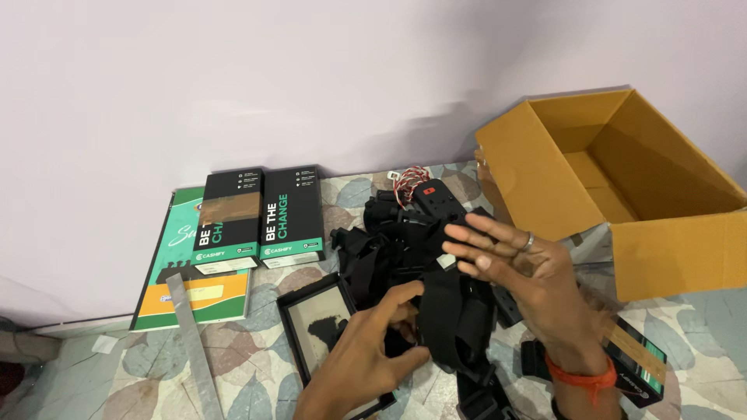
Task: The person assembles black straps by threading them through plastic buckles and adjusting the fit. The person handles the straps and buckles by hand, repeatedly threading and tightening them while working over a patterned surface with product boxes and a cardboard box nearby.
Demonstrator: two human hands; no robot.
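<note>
The black straps (455, 311) lay in a tangled heap in the middle of the patterned floor covering (257, 389), in front of you and just left of the open cardboard box (622, 187). Your left hand (366, 358) came in from below with its fingers curled around the lower edge of that heap, pinching a fold of strap near the heap's left side. Your right hand (517, 268) hovered over the top of the pile with the palm turned inward and the fingers spread and loose, gripping nothing; a ring showed on one finger and an orange band (580, 375) circled that wrist. A thick loop of strap hung between your two hands. Behind the heap sat a black block with a red spot (432, 194), with a twist of red and white wires (408, 183) beside it. Just left of your left hand a shallow black tray (311, 327) lay flat, something dark inside it. Two black and green cartons (261, 218) leaned on the wall at the left, next to a green book (175, 257), and a grey strip (194, 342) lay across the floor below them. A dark flat box (638, 362) rested beside your right wrist.
</note>
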